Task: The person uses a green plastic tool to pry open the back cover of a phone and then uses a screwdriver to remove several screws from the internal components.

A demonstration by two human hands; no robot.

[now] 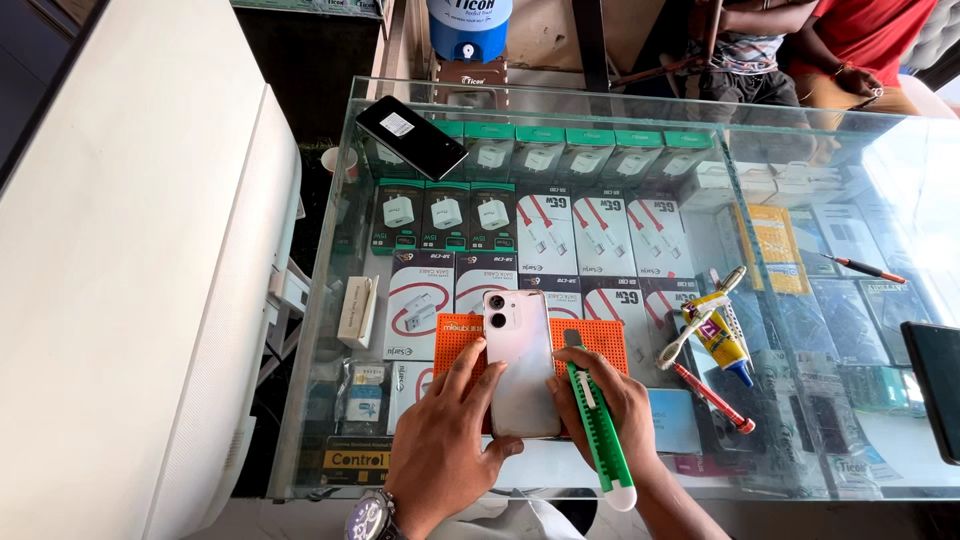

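Observation:
A pale pink phone (518, 360) lies face down, camera end away from me, on an orange mat (601, 336) atop the glass counter (640, 130). My left hand (445, 435) rests on the phone's left edge, with the fingers spread over the mat and the thumb at the phone's lower corner. My right hand (610, 410) grips a green utility knife (598, 428), whose tip sits against the phone's right edge.
A black phone (411, 136) lies at the counter's far left corner. A glue tube (722, 338), a toothbrush (700, 318), red-handled tools (712, 396) and a dark device (938, 385) sit to the right. Boxed chargers and cables fill the case below. People sit beyond the counter.

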